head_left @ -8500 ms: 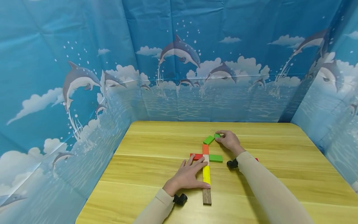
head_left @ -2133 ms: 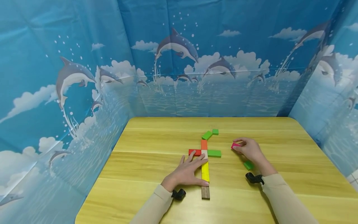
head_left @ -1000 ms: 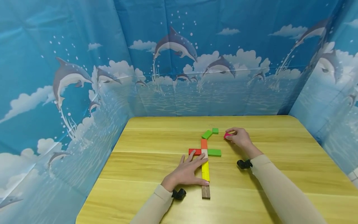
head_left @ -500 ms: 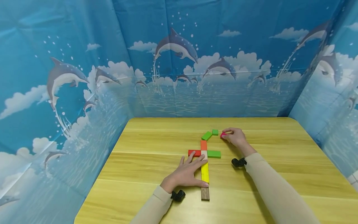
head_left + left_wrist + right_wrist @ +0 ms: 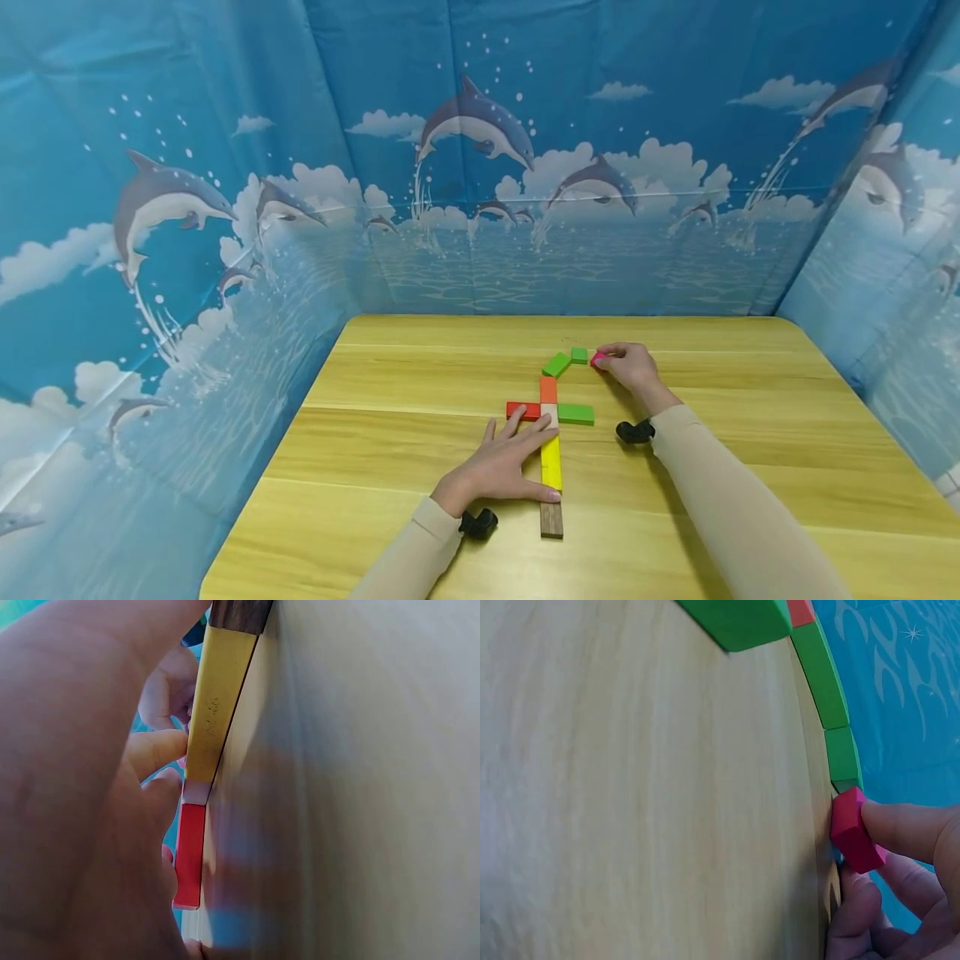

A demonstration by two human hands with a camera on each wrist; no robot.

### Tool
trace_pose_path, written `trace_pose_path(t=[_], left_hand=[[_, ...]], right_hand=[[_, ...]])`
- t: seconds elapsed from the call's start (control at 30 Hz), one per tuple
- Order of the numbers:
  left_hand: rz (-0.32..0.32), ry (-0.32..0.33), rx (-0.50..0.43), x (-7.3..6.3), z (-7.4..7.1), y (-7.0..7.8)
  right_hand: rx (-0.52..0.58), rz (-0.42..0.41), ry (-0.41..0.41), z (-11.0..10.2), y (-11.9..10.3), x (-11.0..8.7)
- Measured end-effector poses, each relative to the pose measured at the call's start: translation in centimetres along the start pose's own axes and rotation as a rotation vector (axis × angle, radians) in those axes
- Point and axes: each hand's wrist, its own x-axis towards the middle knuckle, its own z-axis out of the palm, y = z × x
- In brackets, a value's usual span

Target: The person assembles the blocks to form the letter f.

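Note:
My right hand pinches a small pink block between thumb and fingers at the table's far side. The block sits just right of a small green block; whether they touch I cannot tell. A slanted green block links that one to an orange block. Below is a cross with a red block, a pale block and a longer green block. My left hand rests with spread fingers on the red and pale blocks, its thumb near where the yellow block meets the brown block.
The wooden table has rounded far corners. Behind and beside it hangs a blue dolphin-print curtain. Each wrist wears a black camera, and the right sleeve covers part of the table.
My right hand let go of the small green block, took the pink block and carried it left and away from me to the curve's end. The left hand has stayed put.

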Motion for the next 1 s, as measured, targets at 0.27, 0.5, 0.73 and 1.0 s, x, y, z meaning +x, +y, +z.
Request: trace_pose_path(t=[0.27,0.5,0.73,1.0], left_hand=[[-0.003,-0.013,-0.043,0.03,-0.10,0.03],[0.014,-0.009,-0.024,0.08,-0.08,0.02],[0.015,-0.011,-0.021,0.09,-0.16,-0.05],[0.017,-0.015,-0.023,0.16,-0.16,-0.17]], right_hand=[[-0.023,-0.022,0.010,0.05,-0.05,-0.23],[-0.041,-0.026,0.008,0.01,-0.02,0.02],[-0.056,-0.023,0.016,0.13,-0.12,0.11],[-0.054,-0.018,0.026,0.21,0.13,0.41]])
